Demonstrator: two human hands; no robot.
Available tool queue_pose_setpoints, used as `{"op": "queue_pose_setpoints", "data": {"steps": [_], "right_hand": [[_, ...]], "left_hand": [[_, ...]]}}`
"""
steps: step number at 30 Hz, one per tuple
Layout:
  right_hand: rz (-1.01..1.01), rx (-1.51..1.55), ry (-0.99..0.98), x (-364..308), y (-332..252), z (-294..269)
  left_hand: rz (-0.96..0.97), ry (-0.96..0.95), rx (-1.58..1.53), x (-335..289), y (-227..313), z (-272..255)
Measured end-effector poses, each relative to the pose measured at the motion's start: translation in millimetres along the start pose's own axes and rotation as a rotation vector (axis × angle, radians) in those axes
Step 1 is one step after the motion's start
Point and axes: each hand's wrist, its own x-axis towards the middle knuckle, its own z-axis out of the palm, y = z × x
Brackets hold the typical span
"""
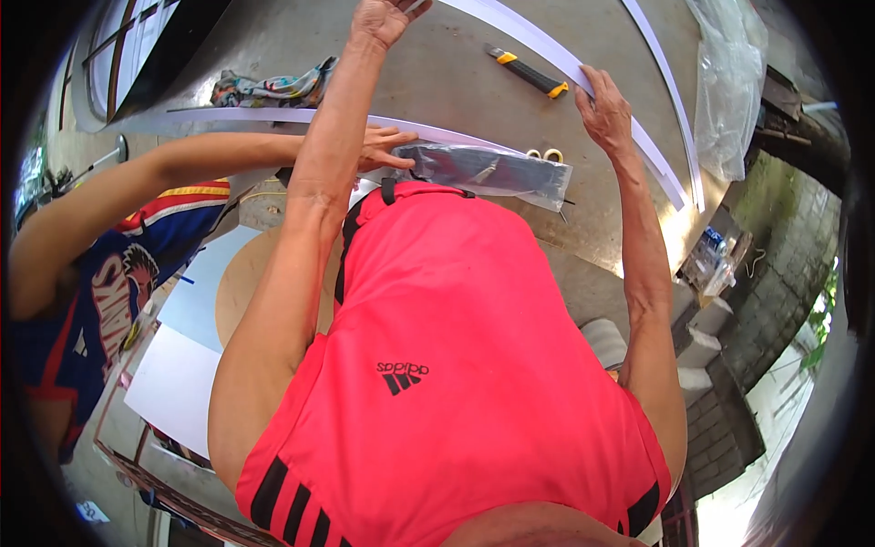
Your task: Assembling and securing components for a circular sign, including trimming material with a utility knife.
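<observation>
**Right hand on a pale strip, left hand at the picture's edge**

The long white strip lies on the bench, passing under the right hand and running past it on both sides. That hand's fingers are bent over the strip, thumb at the near edge; I cannot tell whether it pinches or only presses. The left hand is near the strip's far part, fingers apart and partly cut off by the frame, so its hold cannot be told.

Left of the right hand lies a black-and-yellow cutter; beyond it to the right are a second strip and clear plastic. Nearer the wearer than both hands, a co-worker's hand rests flat, fingers spread, at a third strip and a plastic-wrapped packet, with scissors just behind the packet. Left of the left hand is a crumpled patterned cloth.
</observation>
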Motion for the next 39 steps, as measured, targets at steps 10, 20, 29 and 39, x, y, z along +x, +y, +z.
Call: {"op": "queue_pose_setpoints", "data": {"steps": [10,20,29,39], "right_hand": [[-0.019,-0.064,0.165,-13,50,6],[-0.008,0.301,0.058,-63,-49,32],[-0.245,0.435,-0.014,-80,-127,77],[-0.441,0.323,-0.074,-55,-179,139]], "left_hand": [[-0.12,-0.067,0.943,-44,-23,41],[0.13,-0.384,1.658,-210,-75,24],[0.421,0.476,1.101,-268,-79,-43],[0.626,0.734,0.954,-245,-19,-110]]}}
